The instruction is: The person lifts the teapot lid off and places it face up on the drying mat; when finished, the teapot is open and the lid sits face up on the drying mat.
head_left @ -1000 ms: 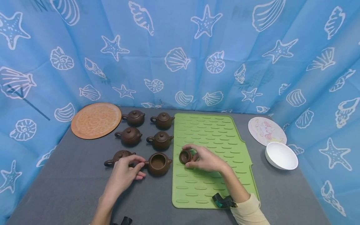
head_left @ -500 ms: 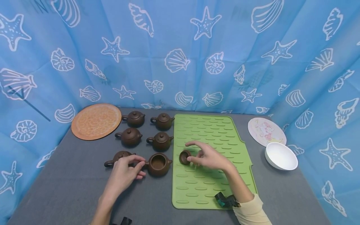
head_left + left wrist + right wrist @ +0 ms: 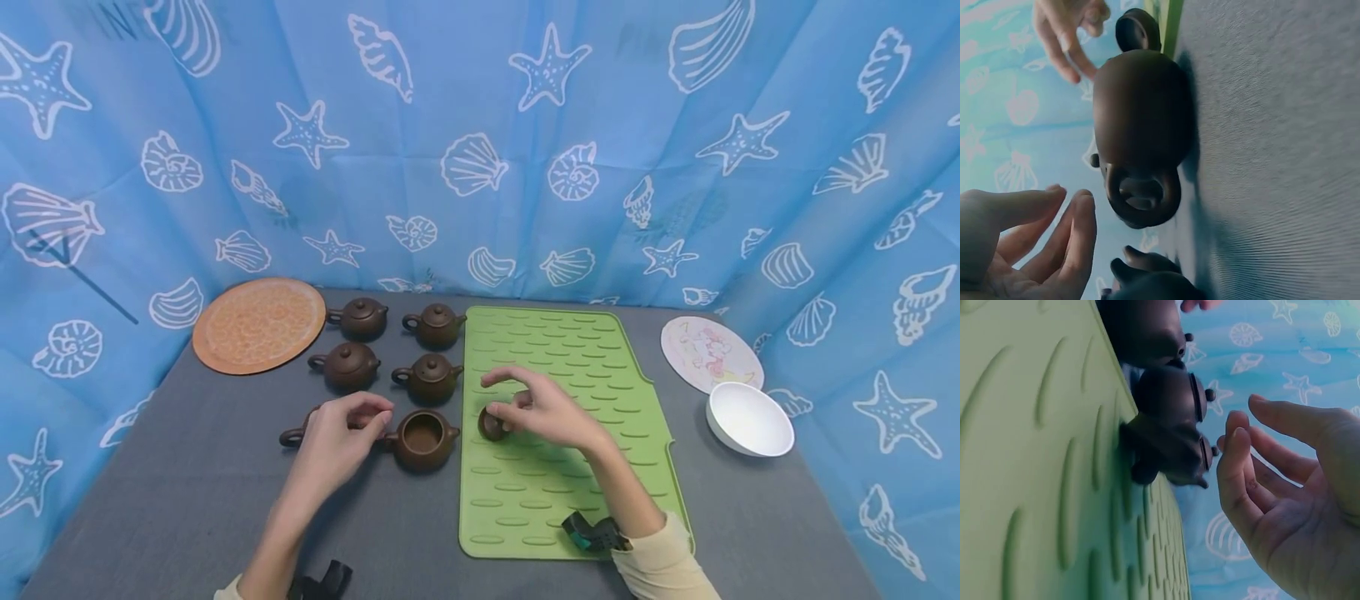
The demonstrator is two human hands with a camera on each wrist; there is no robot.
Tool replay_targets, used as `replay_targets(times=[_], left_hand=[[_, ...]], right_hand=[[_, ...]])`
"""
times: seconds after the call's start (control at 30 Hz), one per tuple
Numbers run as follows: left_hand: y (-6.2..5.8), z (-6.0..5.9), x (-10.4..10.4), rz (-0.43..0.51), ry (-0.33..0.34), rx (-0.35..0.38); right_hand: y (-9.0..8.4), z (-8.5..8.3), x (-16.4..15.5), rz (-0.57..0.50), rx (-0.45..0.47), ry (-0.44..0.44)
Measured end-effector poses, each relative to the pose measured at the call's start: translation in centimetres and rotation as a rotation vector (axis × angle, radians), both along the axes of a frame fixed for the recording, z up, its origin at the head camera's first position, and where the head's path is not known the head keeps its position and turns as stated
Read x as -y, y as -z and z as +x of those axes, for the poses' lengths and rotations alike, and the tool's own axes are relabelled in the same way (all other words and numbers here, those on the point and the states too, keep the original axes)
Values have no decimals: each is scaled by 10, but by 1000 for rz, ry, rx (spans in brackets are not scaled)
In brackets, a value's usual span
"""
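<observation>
A lidless brown teapot [image 3: 422, 439] stands on the grey table, its handle pointing left. My left hand [image 3: 337, 437] hovers just left of that handle [image 3: 1175, 194], and in the left wrist view its thumb and fingers are apart from it. On the green mat [image 3: 570, 500] lies a small brown teapot lid [image 3: 491, 427], tipped on its side. My right hand [image 3: 551, 408] is held above the lid, thumb overlapping it in the head view. The right wrist view shows those fingers loosely bent with nothing between them. My left hand partly hides another teapot [image 3: 292, 437].
Several lidded brown teapots [image 3: 352, 365] stand in two columns left of the mat. A round orange mat [image 3: 258, 325] lies at the back left. To the right are a white bowl [image 3: 750, 419] and a round pale printed mat [image 3: 708, 350]. A blue curtain [image 3: 480, 225] hangs behind.
My right hand has let go of the lid and drawn up from it. My left hand has released the teapot's handle and lifted slightly away.
</observation>
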State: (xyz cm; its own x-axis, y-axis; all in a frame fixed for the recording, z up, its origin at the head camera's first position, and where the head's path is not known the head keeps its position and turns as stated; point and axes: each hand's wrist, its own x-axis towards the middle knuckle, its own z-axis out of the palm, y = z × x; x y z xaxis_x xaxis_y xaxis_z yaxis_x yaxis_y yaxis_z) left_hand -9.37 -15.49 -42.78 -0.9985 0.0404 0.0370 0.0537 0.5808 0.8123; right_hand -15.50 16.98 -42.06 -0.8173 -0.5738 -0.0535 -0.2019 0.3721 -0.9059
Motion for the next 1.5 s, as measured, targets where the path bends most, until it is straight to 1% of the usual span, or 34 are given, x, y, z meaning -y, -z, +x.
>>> replay_targets(times=[0.13, 0.27, 0.43, 0.6, 0.7, 0.8, 0.9, 0.97, 1.1, 1.3, 1.5], left_hand=[[-2, -10, -2, -26, 30, -42], [-6, -24, -3, -44, 46, -57], [-8, -41, -6, -40, 44, -33], [-7, -55, -10, -36, 22, -21], [-4, -63, -11, 0, 9, 17], [-1, -69, -12, 69, 3, 71], [2, -73, -12, 120, -14, 112], [2, -74, -13, 134, -23, 129], [2, -76, -12, 148, -22, 164], [4, -78, -11, 156, -26, 203], [7, -80, -13, 158, -38, 212]], right_hand=[[-6, -5, 13, -11, -2, 13], [-9, -12, 30, -37, 3, 22], [-7, -22, 53, -62, 19, 41], [-3, -34, 72, -85, 28, 83], [1, -41, 80, -79, 10, 116], [5, -46, 86, -59, -12, 141], [8, -50, 90, -42, -18, 150], [10, -51, 92, -38, -14, 151], [10, -51, 95, -34, -8, 157], [10, -53, 97, 0, -22, 168], [12, -53, 96, -22, -52, 158]])
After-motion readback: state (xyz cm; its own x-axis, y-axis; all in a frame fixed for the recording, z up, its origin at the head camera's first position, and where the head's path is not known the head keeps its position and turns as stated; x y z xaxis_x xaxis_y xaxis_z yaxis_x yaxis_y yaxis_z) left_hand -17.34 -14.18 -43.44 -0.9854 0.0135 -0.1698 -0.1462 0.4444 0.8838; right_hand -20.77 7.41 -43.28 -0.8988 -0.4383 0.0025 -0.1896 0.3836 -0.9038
